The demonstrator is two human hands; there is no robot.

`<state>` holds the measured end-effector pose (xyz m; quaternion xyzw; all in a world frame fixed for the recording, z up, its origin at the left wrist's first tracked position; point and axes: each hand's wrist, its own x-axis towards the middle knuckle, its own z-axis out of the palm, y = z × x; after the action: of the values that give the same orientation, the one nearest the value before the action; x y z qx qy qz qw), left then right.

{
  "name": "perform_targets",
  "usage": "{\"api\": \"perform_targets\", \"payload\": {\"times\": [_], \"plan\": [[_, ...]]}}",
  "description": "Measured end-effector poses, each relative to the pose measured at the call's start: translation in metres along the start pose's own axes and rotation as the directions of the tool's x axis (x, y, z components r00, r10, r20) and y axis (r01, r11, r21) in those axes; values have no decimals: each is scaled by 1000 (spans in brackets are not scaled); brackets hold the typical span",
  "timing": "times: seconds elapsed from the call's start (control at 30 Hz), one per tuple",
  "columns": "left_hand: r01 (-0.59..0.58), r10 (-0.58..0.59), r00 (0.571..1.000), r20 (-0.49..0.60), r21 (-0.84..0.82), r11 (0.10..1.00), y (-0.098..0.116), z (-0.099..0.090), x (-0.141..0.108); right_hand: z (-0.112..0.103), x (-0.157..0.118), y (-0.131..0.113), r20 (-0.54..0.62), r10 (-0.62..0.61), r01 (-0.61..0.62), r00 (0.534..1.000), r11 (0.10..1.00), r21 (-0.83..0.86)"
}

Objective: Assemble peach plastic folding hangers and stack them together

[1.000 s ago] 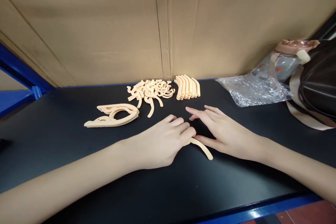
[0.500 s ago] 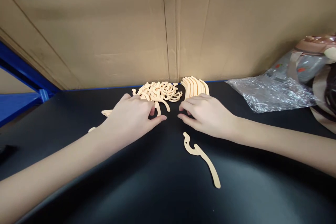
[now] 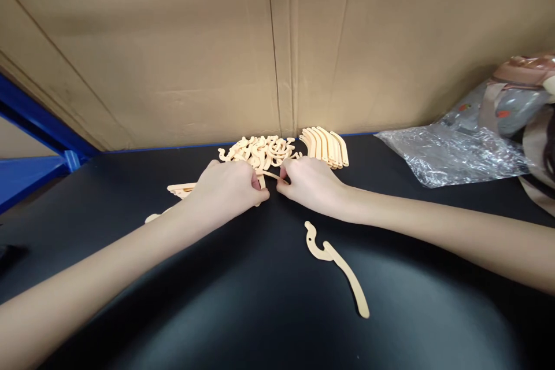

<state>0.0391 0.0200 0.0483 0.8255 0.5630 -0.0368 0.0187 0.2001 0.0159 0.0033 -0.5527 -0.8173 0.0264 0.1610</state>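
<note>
My left hand (image 3: 232,185) is closed in a pinch on a light wooden piece (image 3: 262,181) in front of a heap of hook-shaped wooden pieces (image 3: 260,150). My right hand (image 3: 310,185) pinches the end of a thin curved wooden strip (image 3: 272,174), whose other end reaches to my left fingers. Curved wooden arms (image 3: 325,146) lie side by side behind my right hand. Nearer to me, a hook piece (image 3: 316,250) and a curved arm (image 3: 349,277) lie touching on the black surface.
More wooden pieces (image 3: 180,188) lie beside my left forearm, partly hidden by it. Crumpled clear plastic (image 3: 429,153) and a bag (image 3: 515,92) are at the right. A cardboard wall (image 3: 173,58) stands behind, with a blue frame (image 3: 39,121) at the left.
Both hands have closed from open, each now gripping a wooden piece. My right hand has moved left, toward my left hand, uncovering more of the curved arms.
</note>
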Motion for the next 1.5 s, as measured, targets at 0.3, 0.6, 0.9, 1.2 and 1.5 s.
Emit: {"api": "perform_targets", "payload": {"times": [0.3,0.6,0.9,1.2,1.5], "plan": [[-20,35,996,-80,179,984,7,2,-5,-20,-19,-3,20,-79,81,997,987,-136],[42,-42,999,-2,45,998,7,-4,1,-46,-95,22,-231,-343,245,911,898,-364],[137,-137,991,7,-128,982,-2,-9,6,-40,-162,39,-150,-471,387,869,838,-386],[223,-237,971,-12,-296,929,-28,-15,36,-39,-160,31,-156,-528,451,835,818,-356],[203,-238,959,-153,-214,955,-22,-14,32,-46,-169,21,-36,-759,610,650,549,-572]]}}
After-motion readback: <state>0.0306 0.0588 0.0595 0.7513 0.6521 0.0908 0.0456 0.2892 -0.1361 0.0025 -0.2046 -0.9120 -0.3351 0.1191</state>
